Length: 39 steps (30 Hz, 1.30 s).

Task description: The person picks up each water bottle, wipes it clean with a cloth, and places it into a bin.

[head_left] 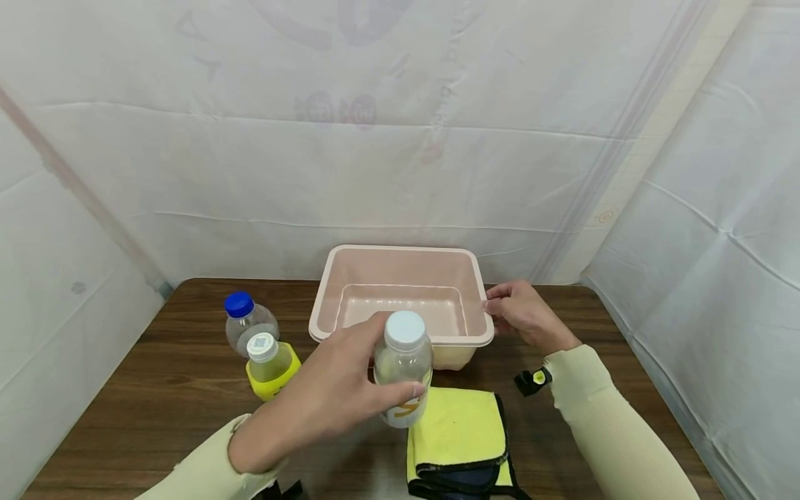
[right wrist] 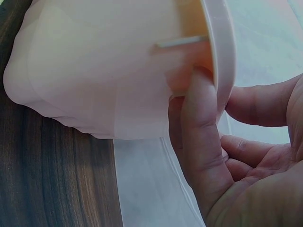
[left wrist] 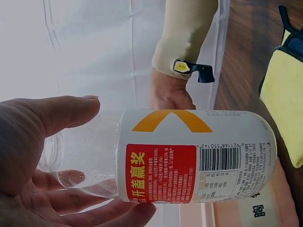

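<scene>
My left hand (head_left: 337, 382) grips a clear plastic bottle (head_left: 403, 364) with a white cap, upright in front of the pink basin. In the left wrist view, thumb and fingers wrap the bottle's clear upper part; its white label (left wrist: 165, 123) carries an orange mark, a red panel and a barcode. The pink plastic basin (head_left: 400, 342) stands at the back of the table, and nothing shows inside it. At its right side, my right hand (head_left: 521, 316) pinches the rim (right wrist: 225, 52), thumb on one side and fingers under the lip in the right wrist view.
Left of the basin stand a blue-capped clear bottle (head_left: 250, 326) and a white-capped bottle (head_left: 265, 357) with a yellow lower part. A folded yellow cloth (head_left: 459, 427) with black edging lies at the table's front. White sheeting (head_left: 400, 173) walls the back and sides.
</scene>
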{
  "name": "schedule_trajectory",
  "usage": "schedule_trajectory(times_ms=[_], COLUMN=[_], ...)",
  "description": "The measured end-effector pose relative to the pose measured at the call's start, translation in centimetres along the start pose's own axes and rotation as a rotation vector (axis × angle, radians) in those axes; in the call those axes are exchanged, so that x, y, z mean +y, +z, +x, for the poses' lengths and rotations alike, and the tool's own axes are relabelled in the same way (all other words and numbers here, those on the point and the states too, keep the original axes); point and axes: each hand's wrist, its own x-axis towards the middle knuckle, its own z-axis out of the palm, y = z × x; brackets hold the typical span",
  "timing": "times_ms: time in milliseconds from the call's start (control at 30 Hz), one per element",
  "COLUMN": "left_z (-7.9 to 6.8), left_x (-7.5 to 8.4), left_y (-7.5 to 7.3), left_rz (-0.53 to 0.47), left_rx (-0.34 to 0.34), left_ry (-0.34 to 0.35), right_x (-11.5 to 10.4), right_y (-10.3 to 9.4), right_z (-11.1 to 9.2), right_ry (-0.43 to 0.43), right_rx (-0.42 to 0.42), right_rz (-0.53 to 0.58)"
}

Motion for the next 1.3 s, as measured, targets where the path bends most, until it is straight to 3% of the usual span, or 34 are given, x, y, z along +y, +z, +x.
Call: schedule_trajectory(times_ms=[667, 900, 1300], left_z=[1.4, 2.4, 3.7], left_x=[1.1, 1.2, 1.4], left_y=[-2.1, -3.1, -4.6], left_rz=[-0.023, -0.016, -0.028], left_rx=[-0.002, -0.034, -0.024], left_ry=[0.023, 0.005, 0.071], right_x=[-0.1, -0.2, -0.4], right_y=[0.1, 0.1, 0.4], right_z=[0.2, 0.1, 0.0], right_ry=[0.000, -0.001, -0.007], right_rx=[0.004, -0.006, -0.011], right_rz=[0.001, -0.002, -0.001])
